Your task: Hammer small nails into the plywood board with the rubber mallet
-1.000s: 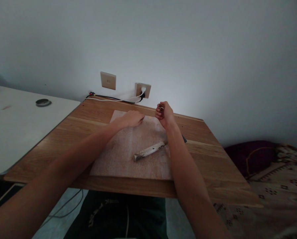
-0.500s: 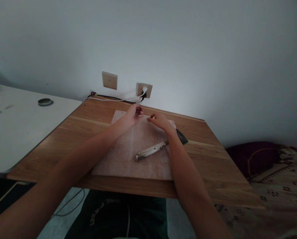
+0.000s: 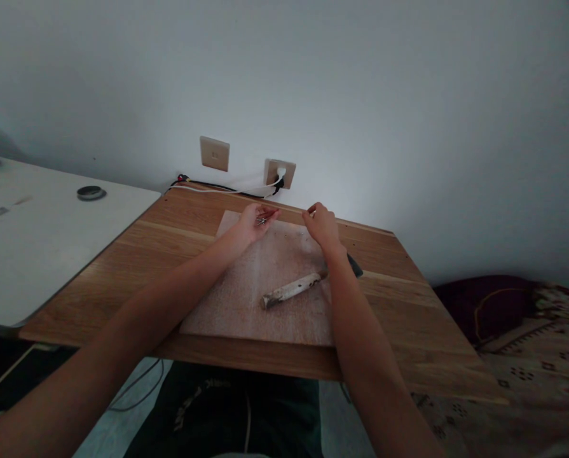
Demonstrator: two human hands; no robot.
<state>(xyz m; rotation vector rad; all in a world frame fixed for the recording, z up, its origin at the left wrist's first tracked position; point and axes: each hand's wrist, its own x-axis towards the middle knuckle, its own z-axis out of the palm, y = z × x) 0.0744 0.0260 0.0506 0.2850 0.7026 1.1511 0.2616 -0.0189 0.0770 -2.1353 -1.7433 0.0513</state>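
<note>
Left hand (image 3: 252, 220) palm up, loosely cupped around what look like thin nails (image 3: 262, 221), over the far part of the pale board (image 3: 246, 286); right hand (image 3: 322, 224) nearby, fingertips pinched together, whether on anything cannot tell. Hammer (image 3: 291, 290) lies aslant on the board. Steady handling probably wants the cupped palm level, nails picked singly

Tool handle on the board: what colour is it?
Off-white with dark patches; the tool handle shows in the head view.
</note>
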